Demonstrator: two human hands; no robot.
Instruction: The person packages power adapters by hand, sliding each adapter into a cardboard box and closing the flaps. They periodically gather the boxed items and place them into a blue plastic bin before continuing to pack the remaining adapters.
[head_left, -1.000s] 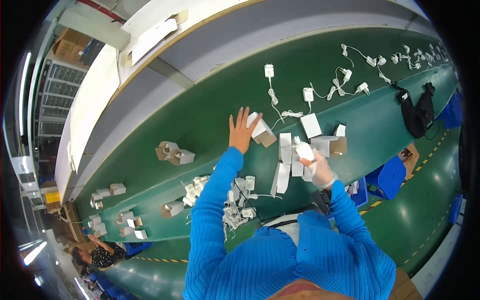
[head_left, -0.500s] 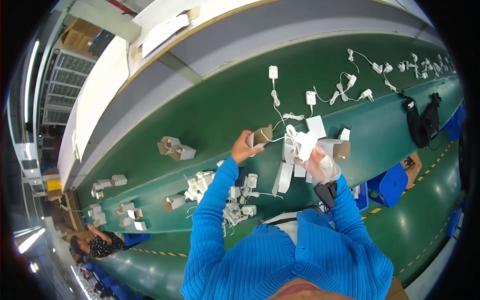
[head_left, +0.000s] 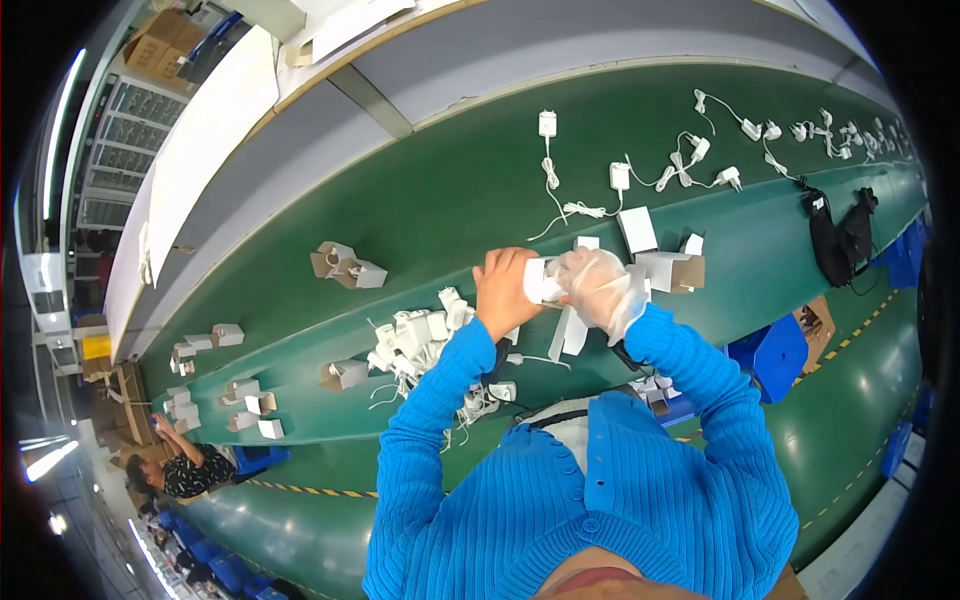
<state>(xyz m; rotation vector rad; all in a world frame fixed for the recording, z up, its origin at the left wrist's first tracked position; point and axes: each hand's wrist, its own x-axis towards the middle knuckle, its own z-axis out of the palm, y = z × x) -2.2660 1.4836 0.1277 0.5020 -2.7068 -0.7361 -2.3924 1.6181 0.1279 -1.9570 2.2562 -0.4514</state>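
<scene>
In front of my chest, both hands meet at a small white cardboard box [head_left: 536, 282]. My left hand [head_left: 503, 292] is wrapped round its left side. Against its right end, my right hand [head_left: 598, 290], in a clear plastic glove, is closed with bent fingers. These fingers cover the box's end, and the power adapter seen earlier in that hand is hidden. Left of my left wrist lies a pile of white power adapters [head_left: 415, 335] with tangled cables. Just beyond my right hand stand open white boxes [head_left: 672, 270] and a white box [head_left: 637, 230].
On the green bench [head_left: 440, 200], adapters with cables [head_left: 619, 178] lie along the far side. More open boxes [head_left: 350, 268] stand to the left. A black bag [head_left: 842, 235] lies at right, above a blue bin [head_left: 770, 358]. A co-worker [head_left: 185, 468] sits at far left.
My right hand has brought the white adapter and its cable left to the box, and they are now hidden. My left hand has turned the box, whose open end faced up and right.
</scene>
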